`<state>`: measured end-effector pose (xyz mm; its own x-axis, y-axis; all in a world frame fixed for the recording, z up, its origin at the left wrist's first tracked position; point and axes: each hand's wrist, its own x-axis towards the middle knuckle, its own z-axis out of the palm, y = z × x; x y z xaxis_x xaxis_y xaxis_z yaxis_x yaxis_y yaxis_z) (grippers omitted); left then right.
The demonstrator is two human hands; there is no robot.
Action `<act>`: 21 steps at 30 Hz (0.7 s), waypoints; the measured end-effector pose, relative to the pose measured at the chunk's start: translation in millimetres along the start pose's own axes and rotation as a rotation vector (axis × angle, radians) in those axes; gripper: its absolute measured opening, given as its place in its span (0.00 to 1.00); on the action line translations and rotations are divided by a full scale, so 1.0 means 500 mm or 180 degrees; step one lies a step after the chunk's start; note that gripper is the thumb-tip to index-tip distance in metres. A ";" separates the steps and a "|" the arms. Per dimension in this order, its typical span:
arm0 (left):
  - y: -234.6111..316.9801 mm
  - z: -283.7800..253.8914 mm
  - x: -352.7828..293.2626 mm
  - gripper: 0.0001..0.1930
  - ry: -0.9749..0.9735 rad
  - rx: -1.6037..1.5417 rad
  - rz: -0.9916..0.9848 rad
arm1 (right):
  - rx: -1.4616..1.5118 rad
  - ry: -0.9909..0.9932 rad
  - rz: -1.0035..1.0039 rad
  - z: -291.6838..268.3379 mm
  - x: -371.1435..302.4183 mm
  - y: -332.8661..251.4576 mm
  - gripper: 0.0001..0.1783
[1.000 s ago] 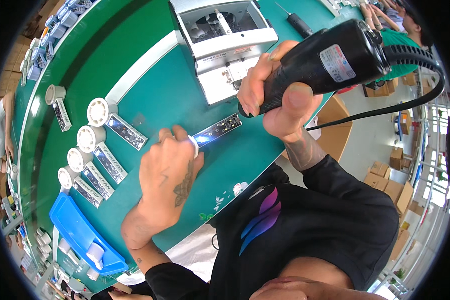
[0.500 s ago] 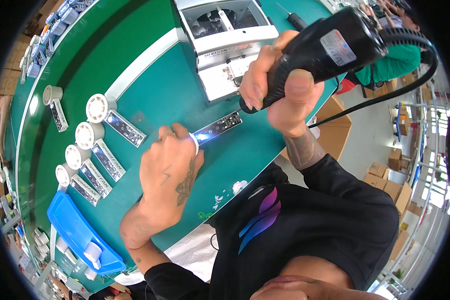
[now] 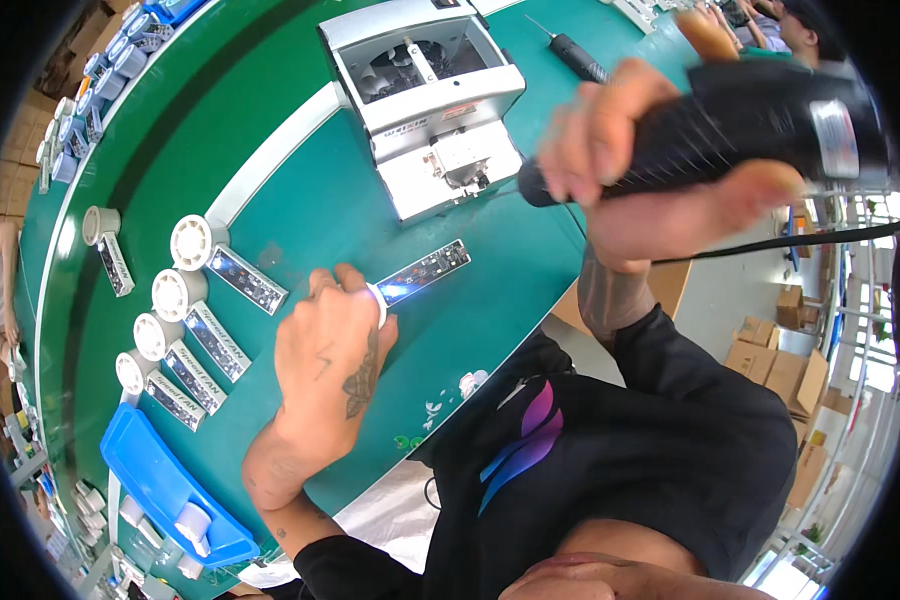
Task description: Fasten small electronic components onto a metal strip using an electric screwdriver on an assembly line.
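My left hand (image 3: 327,350) is closed around the white head end of a small handheld fan, which the palm mostly hides. The fan's open handle (image 3: 435,270) juts out past the fingers, showing a dark circuit board with a bright bluish light near the hand. My right hand (image 3: 685,215), smeared by motion, grips a black electric screwdriver (image 3: 670,145) up at the right, its tip pointing left near the screw feeder. The tip is apart from the fan. The white and grey screw feeder (image 3: 425,115) stands beyond my left hand.
Several similar fans (image 3: 250,280) with round white heads lie to the left. A blue tray (image 3: 155,480) holding white parts sits at the lower left. Another slim black screwdriver (image 3: 577,58) lies behind the feeder. Cardboard boxes (image 3: 775,365) stand at the right; a person (image 3: 805,30) is at the far right.
My right hand has swung up and to the right with the electric screwdriver, its tip leaving the end of the fan's board. My left hand still holds the fan.
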<state>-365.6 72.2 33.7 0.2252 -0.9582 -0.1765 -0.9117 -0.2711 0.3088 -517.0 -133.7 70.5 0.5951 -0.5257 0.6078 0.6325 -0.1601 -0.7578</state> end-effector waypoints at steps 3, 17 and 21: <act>0.002 0.004 -0.004 0.29 0.0093 0.0028 -0.0008 | 0.0244 0.0117 0.0307 0.023 0.024 0.056 0.54; -0.013 0.012 -0.003 0.25 0.0226 -0.0167 0.0200 | -0.0220 0.0435 0.0470 0.082 0.012 0.026 0.43; -0.014 0.012 0.000 0.26 0.0378 -0.0075 0.0334 | 0.0020 0.0567 0.0414 0.073 0.015 0.028 0.41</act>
<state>-361.3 74.7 26.0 0.1693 -0.9851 -0.0309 -0.9244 -0.1695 0.3417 -485.7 -109.6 73.1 0.5753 -0.6810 0.4531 0.5595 -0.0764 -0.8253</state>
